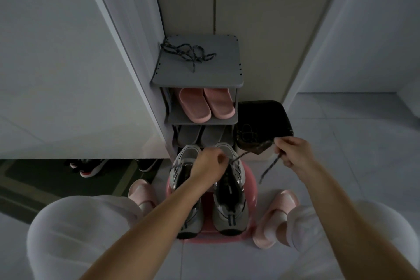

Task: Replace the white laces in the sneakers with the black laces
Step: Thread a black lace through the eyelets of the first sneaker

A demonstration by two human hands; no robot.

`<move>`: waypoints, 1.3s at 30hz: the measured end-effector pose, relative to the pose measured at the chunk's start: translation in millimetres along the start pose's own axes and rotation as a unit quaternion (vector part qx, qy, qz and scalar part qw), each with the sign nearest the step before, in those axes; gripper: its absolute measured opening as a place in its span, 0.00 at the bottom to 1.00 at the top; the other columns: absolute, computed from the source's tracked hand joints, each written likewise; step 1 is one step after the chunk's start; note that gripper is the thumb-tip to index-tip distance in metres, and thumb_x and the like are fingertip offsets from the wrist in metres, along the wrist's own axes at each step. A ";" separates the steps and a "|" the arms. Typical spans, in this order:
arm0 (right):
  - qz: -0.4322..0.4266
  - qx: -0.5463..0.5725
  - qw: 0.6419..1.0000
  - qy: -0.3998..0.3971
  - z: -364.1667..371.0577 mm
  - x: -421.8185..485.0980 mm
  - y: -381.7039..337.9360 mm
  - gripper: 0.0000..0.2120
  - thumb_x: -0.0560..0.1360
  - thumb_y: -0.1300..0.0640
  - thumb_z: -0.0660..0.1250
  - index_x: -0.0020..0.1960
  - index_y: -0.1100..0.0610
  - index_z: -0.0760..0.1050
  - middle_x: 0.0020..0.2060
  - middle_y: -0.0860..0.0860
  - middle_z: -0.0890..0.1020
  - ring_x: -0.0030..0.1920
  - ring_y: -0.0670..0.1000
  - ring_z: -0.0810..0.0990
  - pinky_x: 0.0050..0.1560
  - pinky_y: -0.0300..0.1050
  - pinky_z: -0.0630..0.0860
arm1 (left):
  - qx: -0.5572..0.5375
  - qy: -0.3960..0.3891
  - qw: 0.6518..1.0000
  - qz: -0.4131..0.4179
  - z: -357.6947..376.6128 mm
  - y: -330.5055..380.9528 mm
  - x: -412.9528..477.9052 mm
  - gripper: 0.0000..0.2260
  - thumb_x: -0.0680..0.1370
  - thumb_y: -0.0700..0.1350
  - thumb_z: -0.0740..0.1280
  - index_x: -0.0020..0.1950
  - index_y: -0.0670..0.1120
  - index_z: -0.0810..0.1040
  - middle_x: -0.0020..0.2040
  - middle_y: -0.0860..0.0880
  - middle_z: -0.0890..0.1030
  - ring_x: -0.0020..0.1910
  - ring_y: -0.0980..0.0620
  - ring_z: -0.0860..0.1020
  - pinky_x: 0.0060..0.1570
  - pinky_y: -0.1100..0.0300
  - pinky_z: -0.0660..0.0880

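Note:
Two grey-and-white sneakers stand side by side on a pink stool (248,191), toes pointing away from me. My left hand (208,167) rests over the tongue of the left sneaker (181,166) and pinches a dark lace at the eyelets between the shoes. That lace (269,168) runs up to the right, where my right hand (293,152) grips it, its loose end dangling below. The right sneaker (229,202) is open and unlaced. A second dark speckled lace (188,52) lies bundled on top of the shoe rack (218,68).
The grey rack holds pink slippers (205,104) and grey slippers (200,135) on lower shelves. A black bin (263,118) with a liner stands right of it. My feet wear pink slippers either side of the stool. More shoes sit on a dark mat (45,179) at left.

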State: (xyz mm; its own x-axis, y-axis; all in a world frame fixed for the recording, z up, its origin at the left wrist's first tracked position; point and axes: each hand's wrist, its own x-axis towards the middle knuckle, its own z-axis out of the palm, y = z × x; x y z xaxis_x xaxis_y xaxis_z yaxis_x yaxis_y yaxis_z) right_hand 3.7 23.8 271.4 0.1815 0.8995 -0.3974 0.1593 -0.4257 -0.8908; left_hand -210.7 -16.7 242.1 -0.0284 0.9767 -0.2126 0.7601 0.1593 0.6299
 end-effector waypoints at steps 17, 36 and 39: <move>-0.043 -0.141 0.981 -0.129 36.9 -40.4 2.5 0.05 0.74 0.58 0.69 0.39 0.54 0.79 0.19 0.43 0.73 0.24 0.41 0.71 0.25 0.28 0.65 | -0.092 -0.131 0.987 -0.011 -1.3 40.3 -9.1 0.13 0.76 0.50 0.67 0.36 0.43 0.76 0.26 0.50 0.68 0.23 0.56 0.67 0.30 0.60 0.63; 0.033 -0.142 0.985 -0.091 65.8 -1.0 41.1 0.09 0.75 0.65 0.67 0.37 0.59 0.74 0.30 0.52 0.79 0.31 0.46 0.78 0.29 0.35 0.70 | 0.079 -0.050 0.994 -0.057 8.4 -2.3 -11.5 0.11 0.78 0.49 0.63 0.57 0.49 0.80 0.61 0.47 0.73 0.64 0.46 0.68 0.60 0.55 0.69; 0.025 -0.158 0.983 -0.094 71.7 2.9 45.2 0.10 0.75 0.64 0.67 0.35 0.56 0.74 0.30 0.52 0.80 0.32 0.49 0.79 0.31 0.38 0.72 | 0.099 -0.062 0.992 -0.056 12.4 -0.1 -8.5 0.13 0.78 0.50 0.62 0.61 0.52 0.77 0.65 0.48 0.68 0.66 0.46 0.64 0.63 0.56 0.66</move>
State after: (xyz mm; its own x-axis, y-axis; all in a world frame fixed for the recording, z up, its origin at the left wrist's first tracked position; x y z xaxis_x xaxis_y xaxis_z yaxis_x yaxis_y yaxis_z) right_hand -58.2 14.2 214.2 0.0192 0.8666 -0.4987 0.4541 -0.4519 -0.7678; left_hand -202.5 -26.8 234.6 -0.0483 0.9276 -0.3705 0.8696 0.2215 0.4414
